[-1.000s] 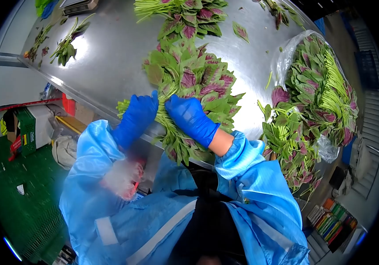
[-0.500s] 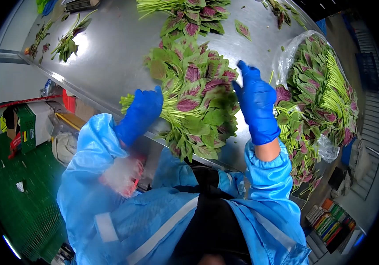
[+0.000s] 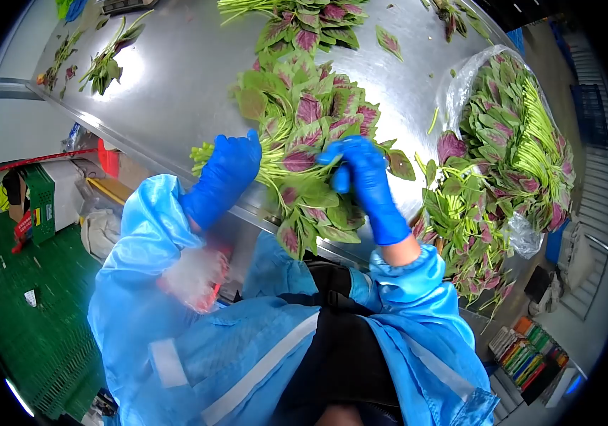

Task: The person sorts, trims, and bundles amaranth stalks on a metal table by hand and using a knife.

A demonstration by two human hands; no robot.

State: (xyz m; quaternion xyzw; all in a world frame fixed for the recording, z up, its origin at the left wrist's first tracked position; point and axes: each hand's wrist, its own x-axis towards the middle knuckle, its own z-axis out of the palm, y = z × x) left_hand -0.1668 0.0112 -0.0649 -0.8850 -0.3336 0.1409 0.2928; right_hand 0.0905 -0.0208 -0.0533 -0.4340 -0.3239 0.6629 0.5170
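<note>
At the front edge of the metal worktop (image 3: 183, 78), a leafy bunch (image 3: 311, 131), stems toward nine o'clock; left hand (image 3: 227, 174), fingers clamped round the stems; right hand (image 3: 362, 174), fingers curled at the leaves' four-o'clock side, grip unclear; bagged greens (image 3: 517, 135) at three o'clock.

leafy bunch (image 3: 311, 131), green with purple centres, stems leftward, lies seemingly loose by the table's edge (image 3: 247, 211).

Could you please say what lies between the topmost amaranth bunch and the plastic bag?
A loose leaf and a small green scrap on the metal table, in the head view.
</note>
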